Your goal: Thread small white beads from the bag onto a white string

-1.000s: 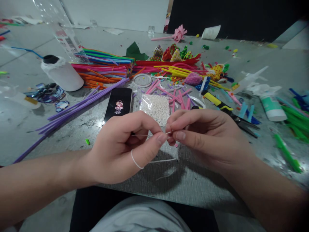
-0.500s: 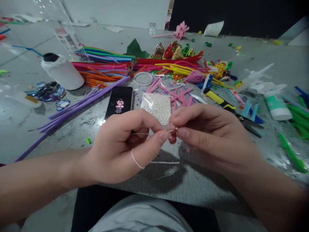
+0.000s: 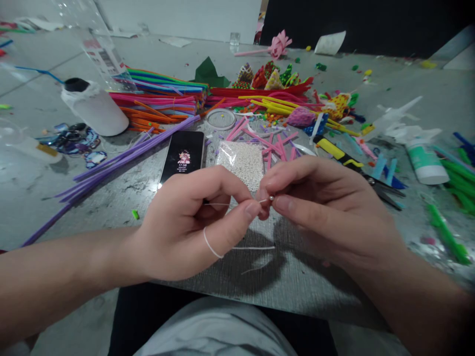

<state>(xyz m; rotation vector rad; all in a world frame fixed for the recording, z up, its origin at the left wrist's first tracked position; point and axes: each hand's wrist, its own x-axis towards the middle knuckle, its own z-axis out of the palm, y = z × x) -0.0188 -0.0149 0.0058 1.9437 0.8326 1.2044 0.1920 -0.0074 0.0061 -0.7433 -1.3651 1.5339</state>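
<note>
Thumb and forefinger of my left hand pinch a thin white thread close to its end, and a loop of it lies round the thumb. The thread's tip meets a small shiny bead, pinched by the fingertips of my right hand. I cannot tell whether the tip is inside the bead's hole. Just behind my hands lies a clear bag of white beads. A phone with its screen lit rests left of the bag.
Purple pipe cleaners stretch across the left, near a white bottle. Pink cut strips are scattered behind the bag. At the right are yellow-black pliers and a green-labelled bottle. Bundles of coloured pipe cleaners lie farther back.
The bead shows more clearly now between my right fingertips, with the thread tip against it. Both hands have barely moved.
</note>
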